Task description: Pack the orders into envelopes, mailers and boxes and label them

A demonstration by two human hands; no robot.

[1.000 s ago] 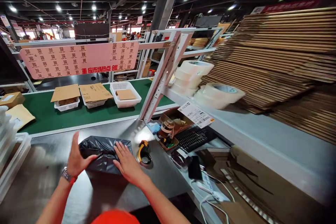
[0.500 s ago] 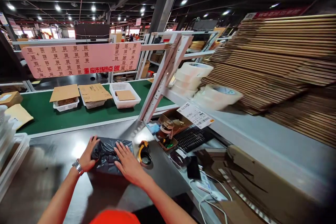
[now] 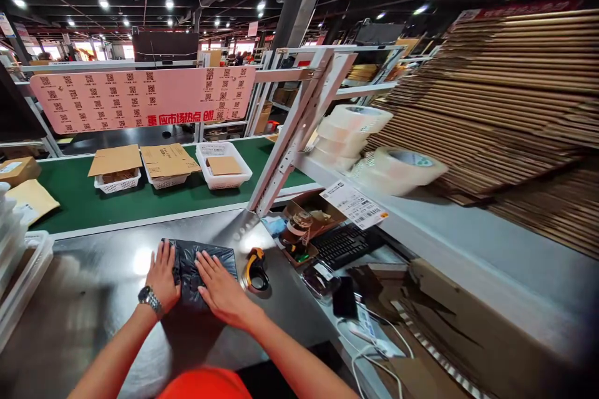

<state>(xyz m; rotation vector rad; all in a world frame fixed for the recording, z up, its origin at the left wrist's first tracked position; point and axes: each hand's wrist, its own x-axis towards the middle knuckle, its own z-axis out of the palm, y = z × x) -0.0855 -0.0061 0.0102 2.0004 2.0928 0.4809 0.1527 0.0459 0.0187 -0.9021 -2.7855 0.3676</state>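
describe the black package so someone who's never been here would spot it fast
Start with the green belt, then the shiny metal table on its near side. On that table, left of the yellow-and-black tool, sits the black package, under the left hand and right hand. Its wrinkled plastic wrapping sets it apart from the brown cardboard on the belt.

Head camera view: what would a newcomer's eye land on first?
Probably the tall stack of cardboard filling the upper right, and the pink board of square codes above the green belt at left. Nearer, on the metal table, a black-wrapped package stands out, with the left hand on its left side and the right hand laid flat on it.
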